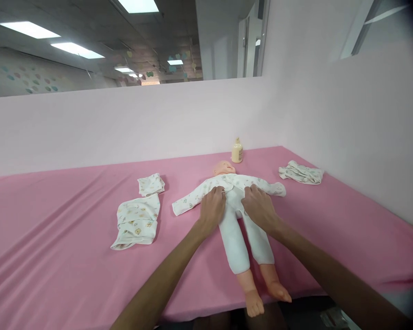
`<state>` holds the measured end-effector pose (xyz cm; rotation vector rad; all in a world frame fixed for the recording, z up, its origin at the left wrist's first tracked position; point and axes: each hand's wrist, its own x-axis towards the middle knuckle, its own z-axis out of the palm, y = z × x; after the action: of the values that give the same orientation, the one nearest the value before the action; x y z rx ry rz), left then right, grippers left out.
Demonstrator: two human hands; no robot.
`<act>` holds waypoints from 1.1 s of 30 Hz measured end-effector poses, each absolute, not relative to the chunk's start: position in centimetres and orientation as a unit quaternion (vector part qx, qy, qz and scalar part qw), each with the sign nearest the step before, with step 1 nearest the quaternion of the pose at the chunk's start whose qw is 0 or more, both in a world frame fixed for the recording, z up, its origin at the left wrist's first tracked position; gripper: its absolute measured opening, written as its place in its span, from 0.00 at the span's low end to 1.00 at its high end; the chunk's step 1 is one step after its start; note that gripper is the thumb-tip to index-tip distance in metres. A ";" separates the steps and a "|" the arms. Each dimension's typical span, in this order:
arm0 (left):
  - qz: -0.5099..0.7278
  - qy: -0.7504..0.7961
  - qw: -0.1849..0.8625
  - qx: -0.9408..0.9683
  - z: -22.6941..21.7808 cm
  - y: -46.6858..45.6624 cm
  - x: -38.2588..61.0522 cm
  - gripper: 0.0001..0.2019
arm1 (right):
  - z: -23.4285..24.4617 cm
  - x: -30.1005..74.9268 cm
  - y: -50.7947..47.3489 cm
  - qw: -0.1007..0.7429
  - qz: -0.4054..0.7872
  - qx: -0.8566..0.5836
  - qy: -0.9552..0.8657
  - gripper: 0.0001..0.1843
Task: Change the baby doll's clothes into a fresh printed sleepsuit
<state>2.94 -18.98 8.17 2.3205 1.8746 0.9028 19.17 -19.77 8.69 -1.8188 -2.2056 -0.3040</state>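
A baby doll (241, 238) lies on its back on the pink table (55, 220), head away from me and bare feet over the near edge. It wears a white printed top (206, 188) and white trousers. My left hand (212, 207) rests on the doll's waist at the left, fingers curled into the hem of the top. My right hand (259, 205) sits at the waist on the right, fingers bent and pinching the same fabric.
A folded printed garment (136, 222) and a smaller folded piece (151, 184) lie left of the doll. Another crumpled cloth (301, 173) lies at the right by the wall. A cream bottle (237, 151) stands beyond the doll's head. Pink partition walls close the back and right.
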 end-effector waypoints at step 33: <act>0.351 0.507 0.010 0.787 6.0 -19.1 3.3 0.15 | 8.3 21.0 -20.8 0.374 0.364 -0.512 -0.682 0.06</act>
<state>3.30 -19.09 5.99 2.4576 1.5830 1.0951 20.96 -20.78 8.32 -1.3115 -1.7462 0.9312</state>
